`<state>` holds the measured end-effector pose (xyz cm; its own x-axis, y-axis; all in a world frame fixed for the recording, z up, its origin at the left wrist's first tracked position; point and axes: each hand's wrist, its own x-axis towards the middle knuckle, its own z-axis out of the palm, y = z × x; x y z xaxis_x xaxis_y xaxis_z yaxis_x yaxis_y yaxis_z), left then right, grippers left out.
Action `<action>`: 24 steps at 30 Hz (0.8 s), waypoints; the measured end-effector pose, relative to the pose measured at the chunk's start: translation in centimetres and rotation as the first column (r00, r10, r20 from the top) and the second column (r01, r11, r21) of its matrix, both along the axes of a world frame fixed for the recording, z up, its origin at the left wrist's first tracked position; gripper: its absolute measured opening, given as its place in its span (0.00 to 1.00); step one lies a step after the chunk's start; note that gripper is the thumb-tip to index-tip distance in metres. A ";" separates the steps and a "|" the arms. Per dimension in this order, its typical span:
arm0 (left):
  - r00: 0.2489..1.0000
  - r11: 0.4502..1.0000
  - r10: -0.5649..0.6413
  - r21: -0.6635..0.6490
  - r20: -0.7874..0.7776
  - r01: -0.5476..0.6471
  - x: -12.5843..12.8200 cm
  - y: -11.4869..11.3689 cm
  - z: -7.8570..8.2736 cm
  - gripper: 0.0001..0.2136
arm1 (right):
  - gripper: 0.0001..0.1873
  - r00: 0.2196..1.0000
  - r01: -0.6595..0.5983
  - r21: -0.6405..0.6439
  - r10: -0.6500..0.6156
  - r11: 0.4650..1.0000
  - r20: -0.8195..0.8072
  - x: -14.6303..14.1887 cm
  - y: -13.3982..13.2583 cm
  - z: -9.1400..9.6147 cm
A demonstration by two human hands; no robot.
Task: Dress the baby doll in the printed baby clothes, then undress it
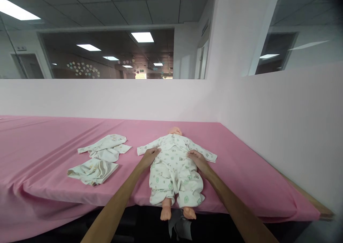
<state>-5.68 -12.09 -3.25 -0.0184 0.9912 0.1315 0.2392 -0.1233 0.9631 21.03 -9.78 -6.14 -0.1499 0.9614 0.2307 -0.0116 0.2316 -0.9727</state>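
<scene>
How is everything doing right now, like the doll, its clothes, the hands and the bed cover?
Doll: on its back, dressed
Doll's feet: bare
Doll's clothes: on, sleeves spread
Left hand: closed on clothes
Right hand: closed on clothes
Two loose garments: rumpled
Pink cover: creased in places
Ceiling lights: on

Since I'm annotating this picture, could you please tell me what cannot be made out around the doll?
In the head view:
The doll: arms hidden by the sleeves.
Left hand and right hand: each hides whether it pinches the clothes.
Forearms: cut off by the bottom edge.
</scene>
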 end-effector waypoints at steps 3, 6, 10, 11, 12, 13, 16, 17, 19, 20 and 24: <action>0.998 0.999 0.038 0.021 -0.053 -0.036 -0.1 0.9 -0.4 0.27 | 0.19 0.998 0.013 0.047 -0.015 0.999 0.061 0.2 0.9 0.1; 0.990 0.993 0.105 0.071 -0.096 -0.098 0.3 2.6 0.2 0.28 | 0.21 0.992 0.047 0.106 -0.059 0.993 0.109 -0.2 2.2 0.6; 0.966 0.969 0.227 0.130 -0.121 -0.211 0.9 4.7 1.0 0.27 | 0.22 0.980 0.139 0.167 -0.160 0.976 0.118 -1.5 3.4 0.6; 0.958 0.961 0.257 0.138 -0.125 -0.239 1.1 5.0 1.0 0.26 | 0.22 0.976 0.165 0.175 -0.186 0.971 0.114 -1.9 3.4 0.3; 0.951 0.954 0.283 0.143 -0.128 -0.265 1.2 5.1 0.9 0.25 | 0.22 0.971 0.190 0.180 -0.212 0.965 0.109 -2.2 3.3 -0.1; 0.944 0.947 0.304 0.146 -0.129 -0.285 1.3 5.1 0.7 0.25 | 0.21 0.966 0.214 0.182 -0.235 0.960 0.104 -2.5 3.2 -0.4; 0.944 0.946 0.309 0.142 -0.113 -0.292 1.3 4.1 0.1 0.22 | 0.20 0.956 0.258 0.166 -0.276 0.952 0.096 -2.6 2.6 -1.7; 0.951 0.951 0.292 0.138 -0.099 -0.277 1.3 3.6 -0.1 0.20 | 0.20 0.956 0.258 0.154 -0.274 0.954 0.099 -2.3 2.5 -2.1; 0.968 0.964 0.243 0.127 -0.061 -0.234 1.1 2.7 -0.4 0.16 | 0.18 0.962 0.235 0.127 -0.249 0.964 0.111 -1.7 2.4 -2.6; 0.975 0.969 0.219 0.121 -0.037 -0.214 0.9 2.3 -0.5 0.13 | 0.17 0.966 0.215 0.115 -0.229 0.970 0.120 -1.2 2.4 -2.8; 0.973 0.973 0.208 0.082 0.096 -0.216 0.5 2.0 -1.2 0.08 | 0.12 0.977 0.121 0.103 -0.136 0.987 0.164 -0.1 2.4 -3.4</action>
<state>-5.22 -10.12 -4.46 -0.2425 0.9471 0.2102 0.1859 -0.1672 0.9682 20.97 -7.40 -9.51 -0.0711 0.9511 0.3004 0.1881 0.3086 -0.9324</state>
